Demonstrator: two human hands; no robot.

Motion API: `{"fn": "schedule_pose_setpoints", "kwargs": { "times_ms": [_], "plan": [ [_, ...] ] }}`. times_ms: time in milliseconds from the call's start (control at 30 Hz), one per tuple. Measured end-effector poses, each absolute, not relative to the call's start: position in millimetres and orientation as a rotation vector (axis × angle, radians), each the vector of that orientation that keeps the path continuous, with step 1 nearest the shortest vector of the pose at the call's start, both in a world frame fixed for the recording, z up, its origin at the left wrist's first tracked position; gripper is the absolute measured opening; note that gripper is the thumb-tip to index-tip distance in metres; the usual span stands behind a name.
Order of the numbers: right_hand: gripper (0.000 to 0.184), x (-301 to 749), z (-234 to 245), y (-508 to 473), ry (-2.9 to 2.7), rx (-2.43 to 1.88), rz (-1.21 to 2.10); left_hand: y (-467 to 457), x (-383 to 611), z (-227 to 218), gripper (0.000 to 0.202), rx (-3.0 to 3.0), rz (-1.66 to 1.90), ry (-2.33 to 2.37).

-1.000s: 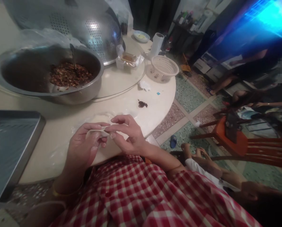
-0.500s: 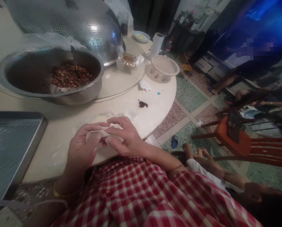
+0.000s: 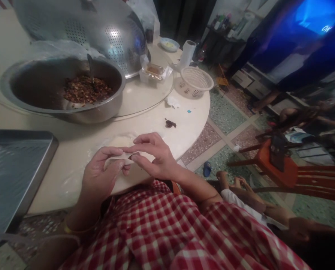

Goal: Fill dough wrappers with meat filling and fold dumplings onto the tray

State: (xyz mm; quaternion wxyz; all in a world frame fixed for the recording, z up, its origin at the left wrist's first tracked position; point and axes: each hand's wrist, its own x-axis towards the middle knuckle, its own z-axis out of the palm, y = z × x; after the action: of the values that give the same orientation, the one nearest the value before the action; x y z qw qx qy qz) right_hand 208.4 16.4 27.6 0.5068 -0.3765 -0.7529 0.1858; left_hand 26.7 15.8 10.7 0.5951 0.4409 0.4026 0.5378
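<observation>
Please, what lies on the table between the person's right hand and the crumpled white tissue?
In the head view, a small dark scrap lies between the right hand and the crumpled white tissue.

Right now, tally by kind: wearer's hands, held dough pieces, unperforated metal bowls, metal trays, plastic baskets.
Hands: 2 (left hand, right hand)
Dough piece: 1
Metal bowl: 1
Metal tray: 1
Plastic basket: 1
Total: 6

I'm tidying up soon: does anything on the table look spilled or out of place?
A dark clump and, beyond it, a crumpled white scrap lie on the tabletop past the right hand, outside any container, so they look dropped.
</observation>
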Motion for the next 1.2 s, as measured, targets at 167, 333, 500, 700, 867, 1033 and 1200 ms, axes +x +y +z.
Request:
{"fn": "schedule_pose_setpoints", "kwargs": {
  "times_ms": [167,333,500,700,867,1033,1200],
  "plan": [
    [0.018,208,29,18,-1.790,-0.940,0.523,13,24,4,0.019,1.094,1.236,0.945],
    [0.014,202,28,15,-1.585,-1.013,0.827,14,23,-2,0.014,1.224,1.269,0.911],
    [0.016,202,28,15,-1.554,-1.013,0.868,17,24,-3,0.010,1.325,1.256,0.858],
    [0.017,208,28,16,-1.739,-0.847,0.777,18,26,-4,0.009,1.366,1.299,0.805],
    [0.021,209,29,16,-1.831,-0.818,0.698,17,27,-3,0.010,1.421,1.348,0.841],
    [0.024,206,30,13,-1.857,-0.823,0.650,14,33,6,0.014,1.563,1.487,0.953],
    [0.026,205,30,12,-1.860,-0.768,0.605,12,34,9,0.021,1.611,1.478,1.127]
  ]
}}
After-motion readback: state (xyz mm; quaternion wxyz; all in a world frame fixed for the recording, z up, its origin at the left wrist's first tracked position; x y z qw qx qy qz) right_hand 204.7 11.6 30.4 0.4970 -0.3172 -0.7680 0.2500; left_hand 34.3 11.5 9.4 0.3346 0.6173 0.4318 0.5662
